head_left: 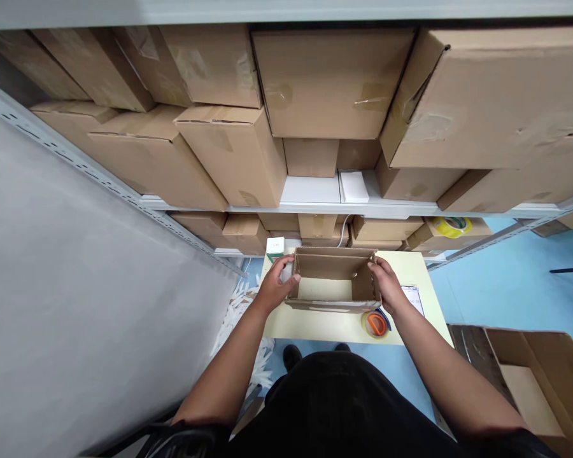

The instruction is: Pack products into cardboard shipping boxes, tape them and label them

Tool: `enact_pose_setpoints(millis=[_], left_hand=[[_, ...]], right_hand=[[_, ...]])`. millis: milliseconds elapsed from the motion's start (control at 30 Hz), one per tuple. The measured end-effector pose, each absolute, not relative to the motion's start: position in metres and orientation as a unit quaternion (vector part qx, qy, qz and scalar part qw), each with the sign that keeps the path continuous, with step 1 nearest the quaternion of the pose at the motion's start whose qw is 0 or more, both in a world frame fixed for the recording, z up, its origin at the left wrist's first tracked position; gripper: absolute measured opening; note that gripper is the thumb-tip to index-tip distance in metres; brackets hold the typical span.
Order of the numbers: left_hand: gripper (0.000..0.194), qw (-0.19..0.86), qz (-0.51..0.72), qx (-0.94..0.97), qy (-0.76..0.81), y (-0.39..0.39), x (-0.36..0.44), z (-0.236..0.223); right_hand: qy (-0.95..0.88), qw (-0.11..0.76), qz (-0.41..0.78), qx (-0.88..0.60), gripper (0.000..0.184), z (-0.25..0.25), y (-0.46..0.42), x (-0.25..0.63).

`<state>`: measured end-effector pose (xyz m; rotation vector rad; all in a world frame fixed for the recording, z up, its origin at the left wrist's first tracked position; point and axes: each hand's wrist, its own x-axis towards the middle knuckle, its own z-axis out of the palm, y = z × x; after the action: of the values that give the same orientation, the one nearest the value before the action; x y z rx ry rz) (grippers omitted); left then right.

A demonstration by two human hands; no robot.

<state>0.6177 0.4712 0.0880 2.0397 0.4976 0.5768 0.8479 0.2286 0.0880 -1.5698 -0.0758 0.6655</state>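
Observation:
An open-topped cardboard box (337,306) is held level over the cream table (315,327), between my two hands. My left hand (274,286) grips its left end, thumb on the near side and fingers toward the far corner. On the opposite end, my right hand (388,281) has its fingers at the upper edge. Inside the box I see brown walls and a cream surface that matches the tabletop; I cannot tell whether it has a bottom. Close to my right wrist lies a tape dispenser (377,324) with an orange part. A phone (412,298) is partly behind that forearm.
A small white-and-green box (275,247) stands at the table's back left. Shelves ahead hold several cartons (332,83), with a yellow tape roll (452,226) on one. White paper scraps (239,315) lie at left. A large open carton (537,375) sits at lower right.

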Motion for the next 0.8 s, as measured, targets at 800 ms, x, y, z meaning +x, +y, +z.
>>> enact_pose_setpoints(millis=[800], left_hand=[[0.096, 0.243, 0.208, 0.94, 0.115, 0.448, 0.585, 0.062]], right_hand=[[-0.274, 0.246, 0.191, -0.91, 0.087, 0.044, 0.227, 0.855]])
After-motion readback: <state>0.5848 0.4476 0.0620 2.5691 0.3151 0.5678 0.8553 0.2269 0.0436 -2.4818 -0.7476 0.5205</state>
